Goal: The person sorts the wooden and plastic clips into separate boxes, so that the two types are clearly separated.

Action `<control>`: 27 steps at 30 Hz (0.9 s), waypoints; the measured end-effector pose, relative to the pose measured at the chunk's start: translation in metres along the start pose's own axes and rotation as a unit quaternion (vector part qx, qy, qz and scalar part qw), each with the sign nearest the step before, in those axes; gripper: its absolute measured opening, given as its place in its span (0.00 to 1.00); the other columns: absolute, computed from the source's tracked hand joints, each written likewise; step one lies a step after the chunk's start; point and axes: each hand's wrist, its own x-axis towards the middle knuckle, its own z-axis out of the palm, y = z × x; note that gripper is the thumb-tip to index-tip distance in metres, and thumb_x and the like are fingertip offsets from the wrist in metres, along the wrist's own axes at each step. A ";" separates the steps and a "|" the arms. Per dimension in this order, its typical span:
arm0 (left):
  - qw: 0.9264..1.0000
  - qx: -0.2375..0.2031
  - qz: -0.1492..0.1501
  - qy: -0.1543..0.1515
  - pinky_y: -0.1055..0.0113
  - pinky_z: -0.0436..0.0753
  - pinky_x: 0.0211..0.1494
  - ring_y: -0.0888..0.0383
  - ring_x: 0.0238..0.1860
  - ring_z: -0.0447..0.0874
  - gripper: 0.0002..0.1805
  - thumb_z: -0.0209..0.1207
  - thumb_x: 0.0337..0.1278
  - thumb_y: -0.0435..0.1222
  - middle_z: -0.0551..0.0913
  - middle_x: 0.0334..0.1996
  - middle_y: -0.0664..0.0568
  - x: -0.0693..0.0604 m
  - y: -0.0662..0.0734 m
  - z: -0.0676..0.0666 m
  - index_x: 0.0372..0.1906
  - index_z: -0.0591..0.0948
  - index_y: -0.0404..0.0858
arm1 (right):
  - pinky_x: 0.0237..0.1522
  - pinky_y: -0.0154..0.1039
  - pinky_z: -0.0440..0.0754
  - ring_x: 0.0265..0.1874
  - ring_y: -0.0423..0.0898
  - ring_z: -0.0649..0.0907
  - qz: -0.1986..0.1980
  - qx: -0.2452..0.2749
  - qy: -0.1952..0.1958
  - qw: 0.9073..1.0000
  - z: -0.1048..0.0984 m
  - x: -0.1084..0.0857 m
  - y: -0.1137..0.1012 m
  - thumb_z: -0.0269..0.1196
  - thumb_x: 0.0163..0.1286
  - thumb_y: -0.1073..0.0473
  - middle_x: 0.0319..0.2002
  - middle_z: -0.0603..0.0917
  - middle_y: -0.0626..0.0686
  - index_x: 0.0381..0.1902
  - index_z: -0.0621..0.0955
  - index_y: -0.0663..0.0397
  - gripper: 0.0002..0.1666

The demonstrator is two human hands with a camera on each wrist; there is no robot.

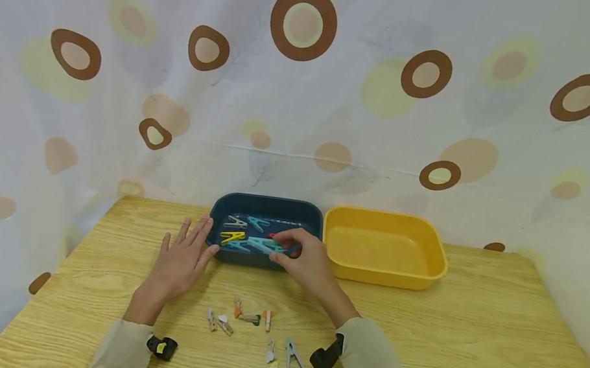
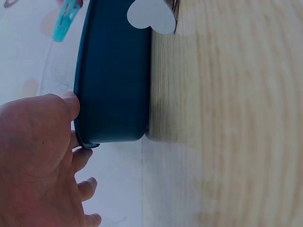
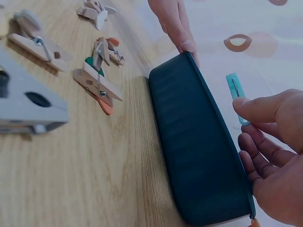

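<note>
My right hand (image 1: 310, 266) pinches a light blue plastic clothespin (image 3: 235, 90) between thumb and fingertips, above the dark blue tray (image 3: 194, 142). Inside that tray lie several plastic clothespins, among them a yellow one (image 1: 232, 237), a grey one (image 1: 235, 222) and a blue one (image 1: 258, 223); a red bit shows partly behind the right hand. At the tray's left front corner, my left hand (image 1: 180, 266) touches the rim with its thumb and fingers, the fingers spread and fairly straight. In the left wrist view the thumb (image 2: 71, 104) lies against the tray's outer rim.
A yellow tray (image 1: 379, 278) stands against the right side of the blue one. On the wooden table (image 1: 479, 348), nearer me, lie several small wooden clothespins (image 1: 250, 319) with coloured shapes and a grey plastic clothespin (image 1: 293, 356). A patterned curtain (image 1: 308, 107) hangs behind.
</note>
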 end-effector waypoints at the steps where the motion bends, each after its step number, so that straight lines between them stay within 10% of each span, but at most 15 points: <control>1: 1.000 0.000 0.001 0.001 0.26 0.46 0.73 0.37 0.81 0.42 0.36 0.41 0.83 0.52 0.50 0.82 0.45 0.000 0.000 0.000 0.83 0.52 0.37 | 0.42 0.40 0.82 0.43 0.54 0.84 0.000 -0.002 0.000 1.000 0.001 0.002 0.001 0.75 0.63 0.64 0.44 0.86 0.52 0.48 0.87 0.54 0.15; 27: 1.000 -0.004 0.001 -0.001 0.26 0.43 0.73 0.38 0.81 0.39 0.36 0.38 0.84 0.53 0.49 0.82 0.45 0.000 0.000 0.002 0.83 0.50 0.37 | 0.45 0.42 0.84 0.41 0.48 0.83 0.048 -0.040 -0.040 0.997 0.018 0.053 0.012 0.73 0.66 0.64 0.44 0.86 0.54 0.50 0.86 0.60 0.15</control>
